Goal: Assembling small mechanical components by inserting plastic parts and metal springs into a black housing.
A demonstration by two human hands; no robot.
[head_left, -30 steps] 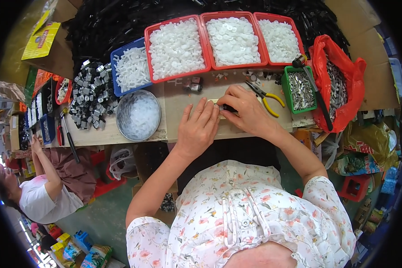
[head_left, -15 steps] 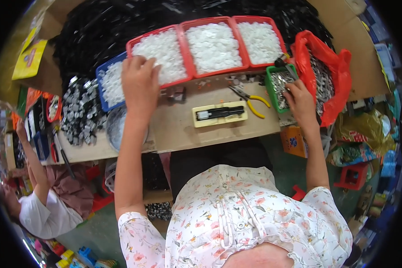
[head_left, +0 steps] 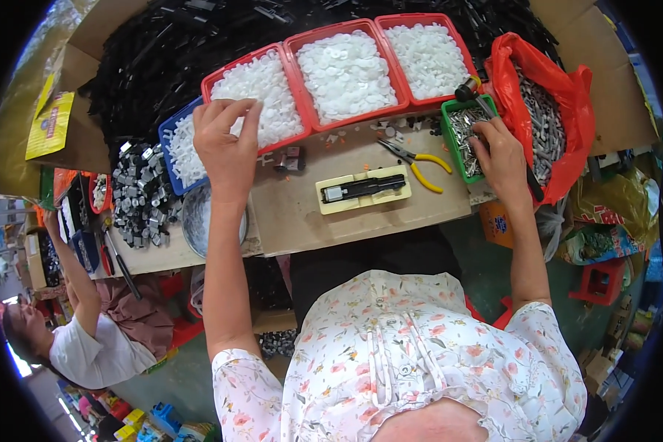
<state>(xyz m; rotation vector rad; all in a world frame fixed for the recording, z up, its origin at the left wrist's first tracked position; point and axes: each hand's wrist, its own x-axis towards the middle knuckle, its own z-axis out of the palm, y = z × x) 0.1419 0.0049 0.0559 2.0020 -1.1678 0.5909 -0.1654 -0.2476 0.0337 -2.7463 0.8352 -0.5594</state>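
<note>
The left hand hangs half-curled above the left red tray, the right hand, fingers slightly parted, over metal pins in the green tray, any catch impossible to tell, and a hurried pinch could scatter several!

A pale worktop spans the middle of the frame, its front edge bowed by the lens. Tall brown cardboard panels flank it at upper left and upper right. Below lies a smooth grey-green floor. A red plastic stool stands at right, near a tan carton. White strip lights glow at lower left.
</note>
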